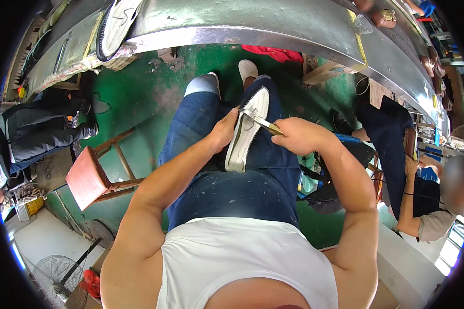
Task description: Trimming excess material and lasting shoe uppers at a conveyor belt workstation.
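Note:
A shoe (248, 136) with a pale, white bottom and a dark, stitched-looking rim lies bottom up across my thighs, toe pointing away from me. My left hand (224, 129) is closed on its left edge near the middle. In my right hand (299, 135) is a metal hand tool (263, 123) with a yellowish handle; my fingers wrap round the handle's end. The tool's narrow metal head rests at the shoe's left edge, beside my left fingers. Its exact kind cannot be made out.
A long metal-topped bench (232, 27) curves ahead; another pale-bottomed shoe (116, 26) lies there at left. A reddish stool (89, 177) stands left of my legs. A co-worker (417, 190) sits at right, a person's legs (46, 123) show at left. A fan (62, 278) is lower left.

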